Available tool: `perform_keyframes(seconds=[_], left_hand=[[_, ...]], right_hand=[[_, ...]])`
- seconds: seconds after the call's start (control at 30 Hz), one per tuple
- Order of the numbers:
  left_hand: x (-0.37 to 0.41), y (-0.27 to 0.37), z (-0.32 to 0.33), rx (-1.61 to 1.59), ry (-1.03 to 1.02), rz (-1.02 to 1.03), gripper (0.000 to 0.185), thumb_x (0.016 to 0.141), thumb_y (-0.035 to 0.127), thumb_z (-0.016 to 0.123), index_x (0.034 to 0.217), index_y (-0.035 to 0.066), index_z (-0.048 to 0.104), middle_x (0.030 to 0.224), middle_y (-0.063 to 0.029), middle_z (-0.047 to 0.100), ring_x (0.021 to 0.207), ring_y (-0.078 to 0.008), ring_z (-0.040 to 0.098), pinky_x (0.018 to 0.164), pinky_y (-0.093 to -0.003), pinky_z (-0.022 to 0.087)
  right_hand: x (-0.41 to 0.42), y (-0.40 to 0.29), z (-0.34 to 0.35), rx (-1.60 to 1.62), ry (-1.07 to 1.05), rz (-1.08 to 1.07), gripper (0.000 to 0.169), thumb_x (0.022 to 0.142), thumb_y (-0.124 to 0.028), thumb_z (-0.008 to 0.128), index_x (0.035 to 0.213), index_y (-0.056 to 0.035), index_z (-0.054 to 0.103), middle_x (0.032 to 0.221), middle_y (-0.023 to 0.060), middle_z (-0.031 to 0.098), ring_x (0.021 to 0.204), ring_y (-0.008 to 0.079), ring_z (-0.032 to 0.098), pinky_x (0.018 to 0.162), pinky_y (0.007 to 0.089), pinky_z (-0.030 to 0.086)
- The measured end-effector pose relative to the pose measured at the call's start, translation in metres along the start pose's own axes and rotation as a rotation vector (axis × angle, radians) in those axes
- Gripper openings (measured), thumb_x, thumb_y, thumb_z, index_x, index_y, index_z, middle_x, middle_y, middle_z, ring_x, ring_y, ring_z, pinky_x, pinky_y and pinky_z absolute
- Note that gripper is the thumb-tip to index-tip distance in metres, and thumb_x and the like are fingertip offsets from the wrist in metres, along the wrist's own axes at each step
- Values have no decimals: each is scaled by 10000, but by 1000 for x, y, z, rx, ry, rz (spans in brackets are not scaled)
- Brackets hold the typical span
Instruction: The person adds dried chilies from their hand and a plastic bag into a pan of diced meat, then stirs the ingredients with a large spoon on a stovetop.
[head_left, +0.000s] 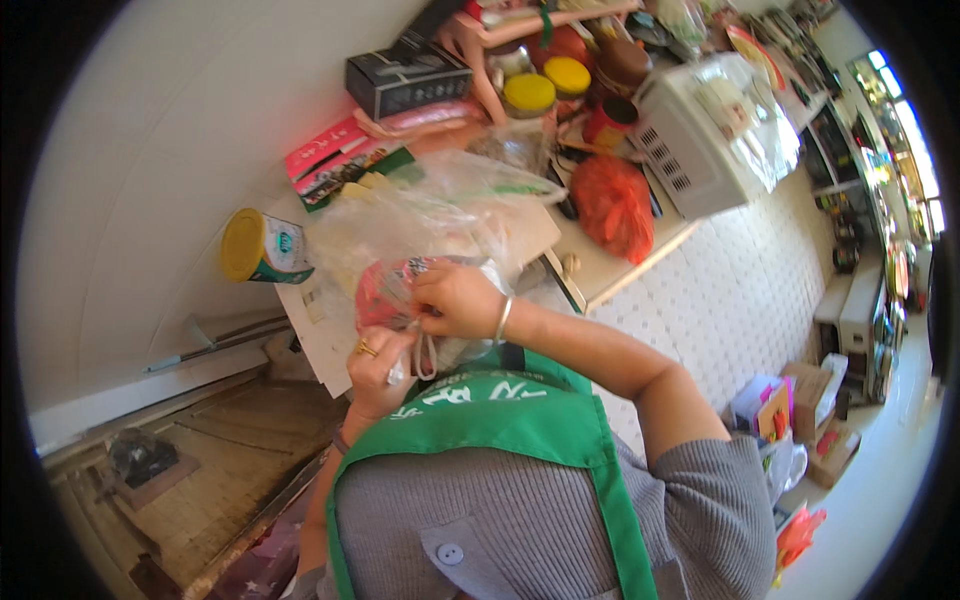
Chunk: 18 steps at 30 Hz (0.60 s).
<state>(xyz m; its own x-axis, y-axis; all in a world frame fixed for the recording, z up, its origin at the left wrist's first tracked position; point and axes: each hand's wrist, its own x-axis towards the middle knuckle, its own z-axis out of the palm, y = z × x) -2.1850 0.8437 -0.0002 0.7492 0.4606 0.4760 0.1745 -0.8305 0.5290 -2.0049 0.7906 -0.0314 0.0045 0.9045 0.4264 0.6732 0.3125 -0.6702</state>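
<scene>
A pink printed plastic bag lies just in front of my chest at the near edge of the table. Its gathered neck is between my two hands. My right hand, with a bangle at the wrist, pinches the gathered plastic from above. Below it, my left hand, wearing a ring, grips the bag's gathered end with curled fingers. A pale cord loop hangs between the hands. What exactly lies under the fingertips is hidden. Large clear plastic bags spread over the tabletop just beyond.
A yellow-lidded can stands left, near a red box and a black box. Beyond are yellow-lidded jars, a red plastic bag and a white microwave-like appliance. Cardboard boxes sit on the floor at right.
</scene>
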Motion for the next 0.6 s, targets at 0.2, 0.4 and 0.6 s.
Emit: perform_keyframes(seconds=[0.2, 0.4, 0.6], left_hand=[[-3, -7, -4, -47, -64, -161, 236, 609, -55, 631, 816, 58, 625, 751, -87, 564, 721, -279, 556, 635, -357, 449], [28, -9, 26, 209, -253, -60, 338, 626, 79, 640, 963, 100, 622, 982, -86, 573, 901, -290, 544, 784, -391, 435], [24, -31, 45, 170, -242, -60, 281, 640, 55, 615, 909, 122, 663, 823, -81, 583, 723, -244, 579, 622, -336, 472]], right_hand=[[7, 24, -9, -3, -40, 176, 99, 648, -191, 608, 654, -92, 608, 690, 87, 589, 710, 277, 573, 633, 378, 472], [26, 64, -5, 172, -290, 144, 158, 697, -196, 600, 800, -92, 663, 743, 123, 626, 689, 308, 598, 656, 391, 480], [164, 173, -82, 646, 449, 565, 416, 819, -128, 600, 1138, 115, 489, 829, 147, 645, 648, 166, 627, 560, 260, 510]])
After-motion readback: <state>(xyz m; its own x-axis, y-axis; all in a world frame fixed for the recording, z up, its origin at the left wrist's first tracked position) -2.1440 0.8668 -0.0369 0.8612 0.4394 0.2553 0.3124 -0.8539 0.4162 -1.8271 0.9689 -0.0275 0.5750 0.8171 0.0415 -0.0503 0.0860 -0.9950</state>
